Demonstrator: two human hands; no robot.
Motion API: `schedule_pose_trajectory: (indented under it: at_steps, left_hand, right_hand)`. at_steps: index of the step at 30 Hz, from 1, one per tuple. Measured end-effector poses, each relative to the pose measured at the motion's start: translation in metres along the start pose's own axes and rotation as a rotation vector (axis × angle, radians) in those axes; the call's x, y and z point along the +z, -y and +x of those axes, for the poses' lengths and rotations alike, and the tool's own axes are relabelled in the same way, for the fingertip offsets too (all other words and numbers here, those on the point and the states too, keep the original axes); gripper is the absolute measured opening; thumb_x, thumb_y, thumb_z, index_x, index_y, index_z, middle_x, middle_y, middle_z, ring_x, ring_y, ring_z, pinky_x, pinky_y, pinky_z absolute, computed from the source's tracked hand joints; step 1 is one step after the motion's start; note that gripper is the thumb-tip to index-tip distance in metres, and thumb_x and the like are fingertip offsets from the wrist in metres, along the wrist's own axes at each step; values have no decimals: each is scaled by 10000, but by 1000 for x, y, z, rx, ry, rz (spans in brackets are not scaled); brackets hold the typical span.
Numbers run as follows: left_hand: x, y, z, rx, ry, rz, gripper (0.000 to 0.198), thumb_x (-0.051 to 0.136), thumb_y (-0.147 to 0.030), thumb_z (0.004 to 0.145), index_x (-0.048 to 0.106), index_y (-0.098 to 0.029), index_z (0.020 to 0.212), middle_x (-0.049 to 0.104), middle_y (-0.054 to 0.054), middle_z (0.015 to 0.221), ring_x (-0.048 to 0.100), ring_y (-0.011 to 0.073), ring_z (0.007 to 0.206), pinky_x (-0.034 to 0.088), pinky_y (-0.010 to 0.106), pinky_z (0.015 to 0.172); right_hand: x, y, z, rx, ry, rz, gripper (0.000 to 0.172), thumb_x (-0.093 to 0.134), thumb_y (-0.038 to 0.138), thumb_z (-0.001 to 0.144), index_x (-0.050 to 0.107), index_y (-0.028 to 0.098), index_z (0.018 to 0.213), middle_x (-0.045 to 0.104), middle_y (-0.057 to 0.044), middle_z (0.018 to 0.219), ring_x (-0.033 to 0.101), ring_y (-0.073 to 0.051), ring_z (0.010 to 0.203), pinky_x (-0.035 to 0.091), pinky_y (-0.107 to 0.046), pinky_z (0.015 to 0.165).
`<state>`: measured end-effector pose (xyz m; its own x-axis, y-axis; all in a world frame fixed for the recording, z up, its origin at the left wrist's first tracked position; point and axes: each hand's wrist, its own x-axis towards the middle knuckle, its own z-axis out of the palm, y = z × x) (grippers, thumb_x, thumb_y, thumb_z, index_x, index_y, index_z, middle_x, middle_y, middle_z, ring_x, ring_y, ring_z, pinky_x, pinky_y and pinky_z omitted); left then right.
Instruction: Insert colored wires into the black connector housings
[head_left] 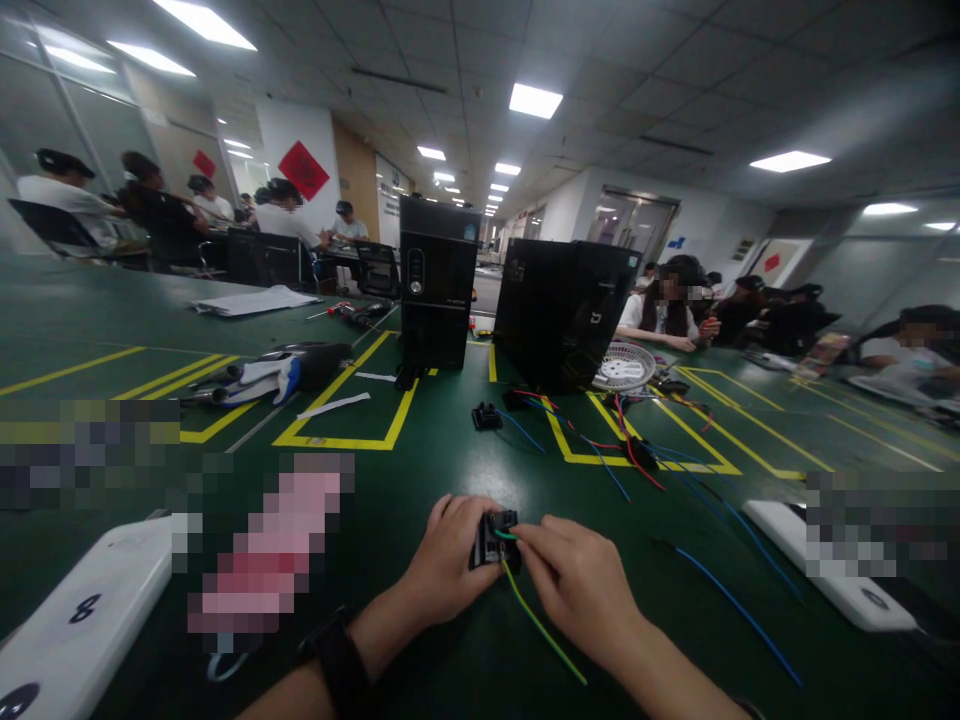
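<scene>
My left hand (459, 550) is wrapped round a small black electrical socket (495, 530), holding it just above the green table. A yellow-green wire (541, 632) runs from the socket down to the right, and its short green end (506, 534) bends over the socket's top. Thumb and forefinger of my right hand (574, 570) pinch that green end against the socket. My fingers partly hide the socket's sides. Farther off sits a similar black part (486, 416) with a blue wire.
Blue wires (739, 610) and red wires (637, 455) lie to the right. Two black computer towers (439, 290) (562, 310) stand ahead. Pliers with blue-white handles (274, 375) lie left. White devices (97, 600) (825, 565) flank my arms. People sit beyond the table.
</scene>
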<state>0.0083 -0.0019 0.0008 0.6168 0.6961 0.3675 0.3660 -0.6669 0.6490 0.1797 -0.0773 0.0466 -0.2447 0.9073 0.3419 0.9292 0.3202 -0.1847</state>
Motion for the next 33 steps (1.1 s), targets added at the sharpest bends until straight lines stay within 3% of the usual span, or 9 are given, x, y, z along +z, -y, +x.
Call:
schedule_pose_trajectory:
  at_steps: [4, 9, 15, 23, 29, 33]
  left_hand:
    - [-1, -1, 0, -4, 8, 0, 393, 616, -188, 713, 479, -243, 1077, 571, 36, 1066, 497, 251, 1037, 240, 476, 1015]
    - [-2, -2, 0, -26, 5, -4, 394, 632, -177, 699, 490, -237, 1062, 575, 35, 1048, 499, 250, 1027, 247, 475, 1010]
    - [-1, -2, 0, -32, -8, -2, 377, 652, -234, 722, 495, -240, 1065, 575, 30, 1040, 503, 246, 1011, 264, 471, 998]
    - [-1, -2, 0, -12, -16, 0, 397, 632, -182, 699, 491, -237, 1066, 582, 38, 1050, 501, 255, 1025, 251, 470, 1007]
    - [0, 0, 1, -34, -25, -8, 381, 652, -197, 699, 498, -236, 1046, 581, 30, 1026, 505, 249, 1004, 254, 474, 1002]
    - [0, -1, 0, -33, -38, -7, 358, 648, -229, 723, 497, -241, 1047, 578, 29, 1023, 508, 248, 995, 259, 476, 997]
  right_hand:
    - [9, 3, 0, -116, -67, -9, 227, 417, 185, 906, 610, 197, 1026, 572, -28, 744, 502, -154, 663, 316, -264, 599]
    - [-3, 0, 3, -242, 92, -96, 210, 424, 186, 910, 603, 213, 1016, 572, -11, 745, 485, -159, 667, 283, -282, 585]
    - [-18, -9, 5, -185, 168, -136, 208, 438, 184, 905, 602, 249, 1016, 570, 3, 742, 496, -153, 682, 271, -277, 586]
    - [5, -2, 2, -162, -40, -73, 238, 426, 175, 904, 595, 203, 1070, 567, -21, 752, 483, -154, 667, 299, -273, 608]
    - [-10, -3, 5, -212, 171, -84, 228, 452, 187, 908, 608, 257, 1060, 588, 8, 762, 508, -143, 687, 295, -264, 591]
    - [-17, -8, 6, -162, 177, -110, 233, 461, 173, 898, 624, 272, 1032, 585, 11, 740, 519, -139, 693, 294, -257, 589]
